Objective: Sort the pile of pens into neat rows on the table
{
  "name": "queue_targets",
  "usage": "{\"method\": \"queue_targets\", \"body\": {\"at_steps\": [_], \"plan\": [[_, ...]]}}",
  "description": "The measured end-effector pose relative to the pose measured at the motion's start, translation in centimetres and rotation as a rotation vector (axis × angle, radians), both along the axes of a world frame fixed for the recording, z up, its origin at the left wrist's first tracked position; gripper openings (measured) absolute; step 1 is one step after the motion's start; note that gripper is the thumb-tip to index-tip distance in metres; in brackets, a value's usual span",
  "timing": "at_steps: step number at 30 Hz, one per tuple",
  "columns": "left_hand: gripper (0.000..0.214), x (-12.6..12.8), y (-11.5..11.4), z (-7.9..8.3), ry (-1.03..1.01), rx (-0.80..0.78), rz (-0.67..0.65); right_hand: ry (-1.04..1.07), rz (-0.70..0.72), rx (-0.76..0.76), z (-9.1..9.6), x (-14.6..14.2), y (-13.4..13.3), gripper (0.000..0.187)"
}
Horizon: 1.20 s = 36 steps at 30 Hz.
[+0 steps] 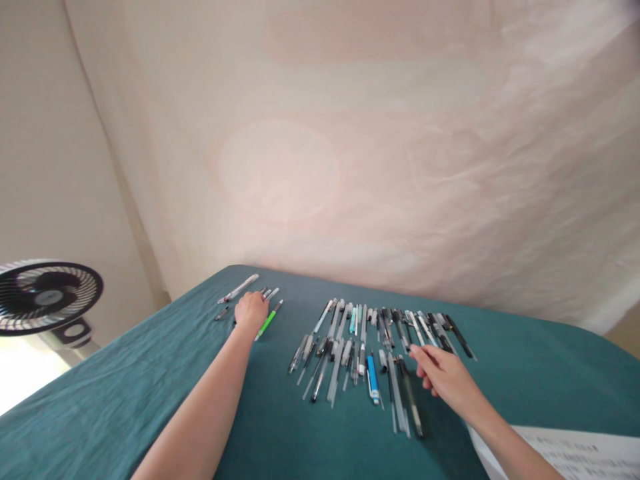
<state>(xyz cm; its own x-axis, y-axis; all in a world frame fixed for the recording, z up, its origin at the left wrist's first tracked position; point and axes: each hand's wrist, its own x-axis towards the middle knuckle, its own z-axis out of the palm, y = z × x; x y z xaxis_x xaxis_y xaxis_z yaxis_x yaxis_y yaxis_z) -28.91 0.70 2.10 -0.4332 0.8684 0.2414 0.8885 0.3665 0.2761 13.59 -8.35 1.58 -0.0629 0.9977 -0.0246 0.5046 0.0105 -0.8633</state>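
Note:
On a teal tablecloth (pixel 150 400) lies a wide spread of several pens (pixel 360 347), side by side, mostly clear, black and white, with one blue pen (pixel 373 377) among them. To the left sits a smaller group of pens (pixel 240 290), including a green one (pixel 267 323). My left hand (pixel 251 311) reaches far out and rests on this small group, fingers curled down over the pens. My right hand (pixel 443 375) lies at the right side of the big spread, fingers bent and together, their tips touching the pens.
A black and white fan (pixel 47 297) stands off the table at the left. A pale cloth backdrop (pixel 375 153) hangs behind the table. A printed white sheet (pixel 575 453) lies at the table's near right corner.

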Motion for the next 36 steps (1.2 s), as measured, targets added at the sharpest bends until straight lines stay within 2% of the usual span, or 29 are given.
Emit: {"method": "queue_targets", "body": {"at_steps": [6,9,11,13,15,17,19,22,25,30,36], "plan": [[0.026,0.3,0.0,0.1,0.005,-0.033,-0.002,0.009,-0.007,0.000,0.2,-0.1,-0.1,0.042],[0.030,0.7,0.3,1.1,-0.028,-0.016,-0.052,0.016,-0.011,0.017,0.5,-0.1,0.0,0.042],[0.033,1.5,0.6,2.4,-0.046,0.014,-0.113,0.036,-0.019,0.039,0.6,0.0,0.1,0.041],[0.035,3.4,0.7,4.0,-0.090,0.065,-0.207,0.076,-0.038,0.059,0.9,0.2,0.3,0.040],[0.036,6.3,0.1,5.7,-0.244,0.149,-0.375,0.138,-0.062,0.073,1.1,0.4,0.4,0.039],[0.036,10.1,-1.3,6.9,-0.408,0.169,-0.562,0.227,-0.081,0.079,1.5,0.5,0.5,0.039],[0.033,14.2,-3.3,7.4,-0.529,0.145,-0.762,0.336,-0.087,0.077,1.9,0.5,0.4,0.040],[0.029,19.6,-6.7,6.7,-0.662,0.052,-0.955,0.515,-0.084,0.068,2.5,0.4,0.1,0.041],[0.025,23.1,-9.1,5.2,-0.825,-0.114,-1.028,0.634,-0.069,0.062,3.0,0.5,0.0,0.041],[0.023,25.8,-10.0,4.2,-1.083,-0.305,-0.978,0.673,-0.060,0.075,3.1,0.8,0.2,0.037],[0.029,27.3,-9.8,3.4,-1.397,-0.340,-0.877,0.595,-0.004,0.081,3.0,0.5,-0.1,0.037]]}}
